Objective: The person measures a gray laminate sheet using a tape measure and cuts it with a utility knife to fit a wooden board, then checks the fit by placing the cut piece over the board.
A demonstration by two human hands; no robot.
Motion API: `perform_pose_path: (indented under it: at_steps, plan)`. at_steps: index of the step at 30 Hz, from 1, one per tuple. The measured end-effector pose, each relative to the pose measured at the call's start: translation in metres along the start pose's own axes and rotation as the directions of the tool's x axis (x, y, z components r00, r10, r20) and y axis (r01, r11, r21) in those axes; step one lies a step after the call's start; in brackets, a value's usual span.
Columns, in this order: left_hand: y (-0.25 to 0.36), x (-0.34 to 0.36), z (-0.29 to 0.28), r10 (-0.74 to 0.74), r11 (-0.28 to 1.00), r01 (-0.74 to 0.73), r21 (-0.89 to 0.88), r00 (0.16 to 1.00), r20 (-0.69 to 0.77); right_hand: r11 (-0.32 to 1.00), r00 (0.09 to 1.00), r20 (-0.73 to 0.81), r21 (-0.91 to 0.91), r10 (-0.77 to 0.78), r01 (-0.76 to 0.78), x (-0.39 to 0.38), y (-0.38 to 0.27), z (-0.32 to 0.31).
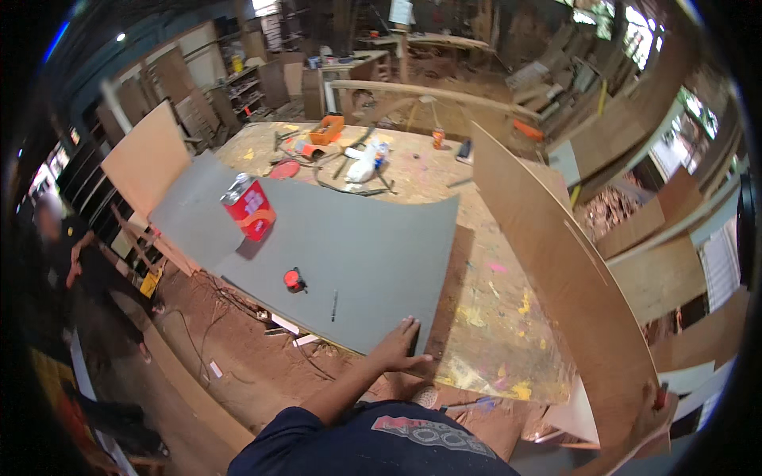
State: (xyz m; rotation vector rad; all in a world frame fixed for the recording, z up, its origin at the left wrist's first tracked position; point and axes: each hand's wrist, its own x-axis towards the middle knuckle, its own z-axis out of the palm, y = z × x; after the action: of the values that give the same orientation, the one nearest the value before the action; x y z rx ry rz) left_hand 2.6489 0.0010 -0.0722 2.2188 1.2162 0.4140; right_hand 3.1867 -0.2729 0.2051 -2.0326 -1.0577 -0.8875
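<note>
My left hand (399, 349) lies on the near right corner of a large grey sheet (357, 230), its fingers stretched out. The sheet covers much of the worktable, and its right edge curves. At the lower right, my right hand (652, 422) closes on the near end of a long, thin plywood panel (548, 238). The panel stands on edge along the table's right side. A small red object (660, 396) shows at that hand; its kind is unclear. On the sheet are a red and silver can (250, 208), a small red-and-black object (294, 280) and a dark pen-like stick (334, 306).
Beyond the sheet, the paint-stained worktable (476, 317) bears an orange crate (326, 129), a white plastic bag (363, 165), cables and a bottle (438, 138). A light wood panel (147, 159) stands at the left end. A person (79, 262) stands far left. Boards (667, 270) lean at right.
</note>
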Motion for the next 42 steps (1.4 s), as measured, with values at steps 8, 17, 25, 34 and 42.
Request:
perform_pose_path:
  at_steps: [8,17,25,34,42]
  plan:
    - [-0.002,-0.08,0.001,0.12,0.985,-0.135,-0.109,0.983,-0.136,0.999,0.985,0.168,-0.012,0.032,-0.03,-0.044,-0.098,-0.062]
    - [0.009,-0.187,-0.004,0.195,0.818,-0.206,-0.538,0.978,-0.078,0.946,0.936,0.153,0.02,0.316,-0.323,-0.126,-0.212,0.007]
    - [0.037,-0.225,0.004,-0.228,0.546,-0.161,-0.822,0.915,-0.331,0.655,0.679,0.229,0.182,0.698,-0.734,-0.193,-0.324,0.03]
    - [-0.012,-0.324,-0.088,-0.418,0.866,-0.043,-0.498,0.484,-0.769,0.358,0.619,0.678,0.507,0.396,-0.784,-0.311,-0.429,-0.005]
    - [-0.014,-0.364,-0.049,-0.565,0.813,0.104,-0.573,0.378,-0.733,0.319,0.522,0.809,0.437,0.269,-0.841,-0.385,-0.407,0.057]
